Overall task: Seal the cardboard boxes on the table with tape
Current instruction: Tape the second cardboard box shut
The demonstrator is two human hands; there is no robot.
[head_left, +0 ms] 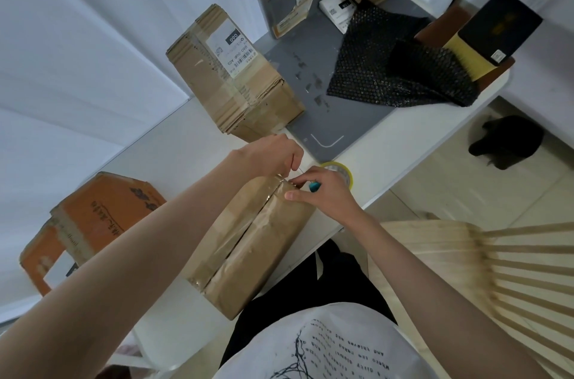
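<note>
A long brown cardboard box (248, 242) lies on the white table (192, 142) in front of me, clear tape running along its centre seam. My left hand (273, 156) pinches the stretched tape at the box's far end. My right hand (323, 192) holds a small teal-handled cutter (314, 186) at that end, its thumb pressing on the box top. A roll of clear tape (340, 172) with a yellow core lies just behind my right hand.
A taped bundle of flat cartons (236, 80) stands further back beside a grey cutting mat (341, 111). An orange box (93, 223) sits at the left. Black bubble wrap (397, 71) and small boxes fill the far right. A slatted wooden chair (497, 270) stands beside me.
</note>
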